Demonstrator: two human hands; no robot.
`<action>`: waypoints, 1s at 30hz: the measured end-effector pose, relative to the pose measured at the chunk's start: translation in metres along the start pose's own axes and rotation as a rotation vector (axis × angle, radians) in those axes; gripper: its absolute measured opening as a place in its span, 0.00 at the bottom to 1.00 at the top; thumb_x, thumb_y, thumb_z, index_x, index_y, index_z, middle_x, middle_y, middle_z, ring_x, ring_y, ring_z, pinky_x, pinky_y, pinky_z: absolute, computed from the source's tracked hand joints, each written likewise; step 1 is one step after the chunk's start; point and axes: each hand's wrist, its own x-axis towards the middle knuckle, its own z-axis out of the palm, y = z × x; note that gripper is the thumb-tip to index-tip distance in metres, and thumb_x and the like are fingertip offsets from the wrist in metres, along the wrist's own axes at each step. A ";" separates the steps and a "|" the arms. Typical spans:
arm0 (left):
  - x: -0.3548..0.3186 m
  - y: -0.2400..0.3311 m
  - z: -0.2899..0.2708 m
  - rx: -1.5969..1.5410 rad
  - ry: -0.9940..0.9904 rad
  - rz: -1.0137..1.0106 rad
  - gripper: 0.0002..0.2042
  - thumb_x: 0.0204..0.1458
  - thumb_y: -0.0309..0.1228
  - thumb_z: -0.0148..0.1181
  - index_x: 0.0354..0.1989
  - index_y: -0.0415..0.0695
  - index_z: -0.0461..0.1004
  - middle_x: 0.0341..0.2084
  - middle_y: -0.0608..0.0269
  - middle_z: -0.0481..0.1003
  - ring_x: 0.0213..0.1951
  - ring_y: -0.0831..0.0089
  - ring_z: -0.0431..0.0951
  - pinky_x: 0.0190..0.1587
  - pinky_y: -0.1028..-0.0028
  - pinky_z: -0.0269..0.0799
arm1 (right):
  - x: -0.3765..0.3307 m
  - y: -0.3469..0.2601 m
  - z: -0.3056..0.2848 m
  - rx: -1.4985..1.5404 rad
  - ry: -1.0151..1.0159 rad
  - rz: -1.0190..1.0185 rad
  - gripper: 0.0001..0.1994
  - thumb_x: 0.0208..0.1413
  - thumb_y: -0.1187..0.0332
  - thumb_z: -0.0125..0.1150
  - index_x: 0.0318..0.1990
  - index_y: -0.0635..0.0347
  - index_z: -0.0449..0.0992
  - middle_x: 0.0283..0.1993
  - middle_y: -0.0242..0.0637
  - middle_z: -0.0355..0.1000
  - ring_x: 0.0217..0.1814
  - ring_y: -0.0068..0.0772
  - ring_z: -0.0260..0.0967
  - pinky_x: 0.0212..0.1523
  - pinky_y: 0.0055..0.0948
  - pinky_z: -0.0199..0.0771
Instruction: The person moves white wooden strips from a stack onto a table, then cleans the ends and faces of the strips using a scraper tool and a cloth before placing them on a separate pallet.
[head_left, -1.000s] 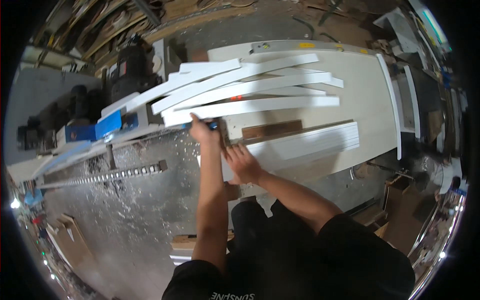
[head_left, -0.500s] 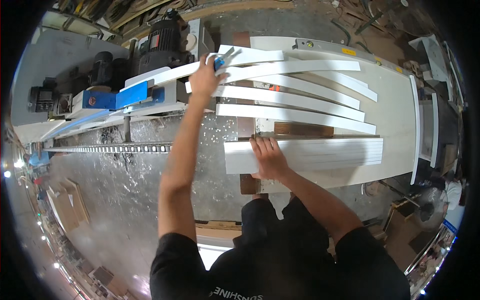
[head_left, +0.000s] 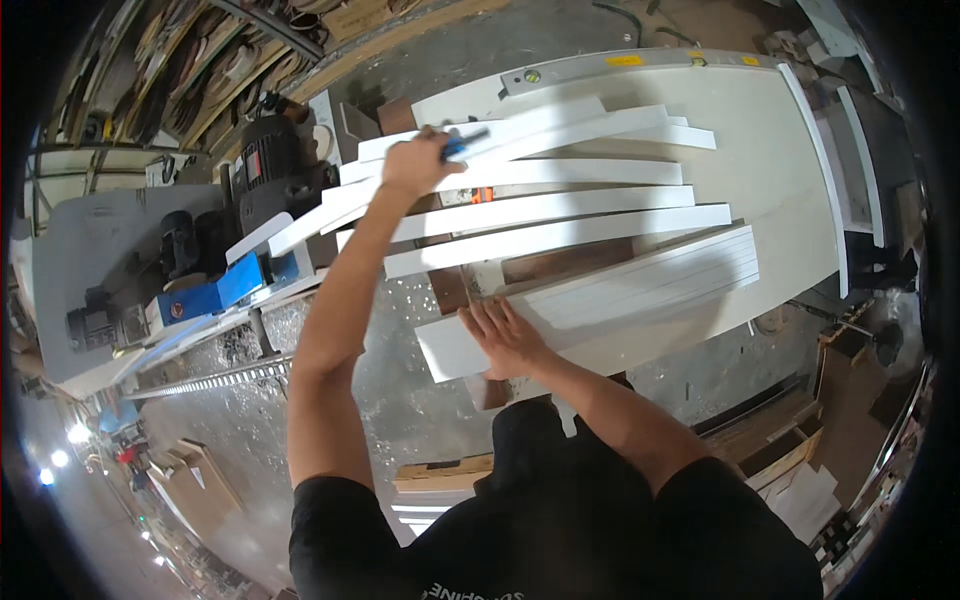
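My left hand [head_left: 414, 165] reaches over the far strips, fingers closed around a small blue-handled tool [head_left: 456, 146] with a narrow dark end; its exact kind is blurred. Under and beside that hand several loose white strips [head_left: 560, 215] fan out across the table. One far strip [head_left: 575, 118] is smeared by motion, and I cannot tell whether the hand touches it. Nearer me, my right hand [head_left: 505, 340] grips the left end of a row of white strips [head_left: 640, 285] laid tightly side by side, fingers on top and thumb by the near edge.
The pale worktable [head_left: 740, 130] carries a grey spirit level [head_left: 650, 70] along its far edge. An orange-and-black item [head_left: 482, 195] lies between strips. At left stands a machine with a dark motor [head_left: 268, 165] and blue guard [head_left: 240, 280]. Cartons [head_left: 195, 485] sit on the floor.
The whole view has turned and shifted. My left hand keeps hold of the blue-handled tool, whose dark end now points more to the right. My right hand stays on the row of strips.
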 end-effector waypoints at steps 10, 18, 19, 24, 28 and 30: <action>0.040 0.053 -0.007 0.036 -0.326 -0.116 0.54 0.36 0.70 0.75 0.68 0.42 0.74 0.58 0.46 0.80 0.57 0.50 0.83 0.61 0.54 0.79 | -0.003 0.005 0.012 -0.034 0.167 0.009 0.62 0.38 0.41 0.79 0.78 0.68 0.58 0.74 0.53 0.63 0.78 0.53 0.60 0.82 0.52 0.52; 0.026 0.134 0.010 -0.060 -0.217 -0.095 0.51 0.43 0.69 0.73 0.70 0.45 0.71 0.57 0.50 0.80 0.60 0.57 0.82 0.61 0.56 0.78 | -0.001 0.004 0.011 -0.024 0.048 -0.013 0.62 0.38 0.42 0.79 0.78 0.69 0.57 0.74 0.56 0.63 0.78 0.55 0.59 0.82 0.55 0.51; 0.030 0.147 0.011 -0.080 -0.216 -0.119 0.50 0.43 0.68 0.73 0.69 0.45 0.72 0.58 0.52 0.80 0.61 0.58 0.81 0.62 0.57 0.77 | -0.003 0.003 0.016 -0.028 0.035 -0.033 0.62 0.38 0.42 0.79 0.78 0.69 0.57 0.74 0.56 0.63 0.78 0.55 0.59 0.82 0.55 0.51; 0.037 0.172 0.020 -0.103 -0.155 -0.036 0.49 0.43 0.67 0.75 0.65 0.38 0.73 0.57 0.50 0.80 0.55 0.53 0.84 0.60 0.59 0.79 | -0.003 0.003 0.014 0.082 0.037 -0.035 0.54 0.40 0.44 0.78 0.73 0.71 0.65 0.75 0.57 0.62 0.80 0.59 0.57 0.83 0.59 0.48; -0.012 0.167 0.022 -0.267 0.035 -0.167 0.49 0.45 0.67 0.74 0.67 0.41 0.71 0.55 0.47 0.80 0.52 0.49 0.85 0.56 0.57 0.81 | 0.004 0.007 0.022 0.096 0.126 -0.075 0.53 0.36 0.43 0.78 0.69 0.70 0.69 0.72 0.56 0.65 0.78 0.58 0.57 0.83 0.59 0.47; -0.072 0.148 0.017 -0.694 0.325 -0.321 0.44 0.51 0.64 0.72 0.66 0.41 0.70 0.51 0.42 0.81 0.49 0.45 0.85 0.51 0.53 0.81 | 0.008 0.006 0.008 0.073 0.018 -0.053 0.56 0.35 0.43 0.80 0.71 0.69 0.66 0.71 0.55 0.65 0.74 0.58 0.62 0.81 0.57 0.51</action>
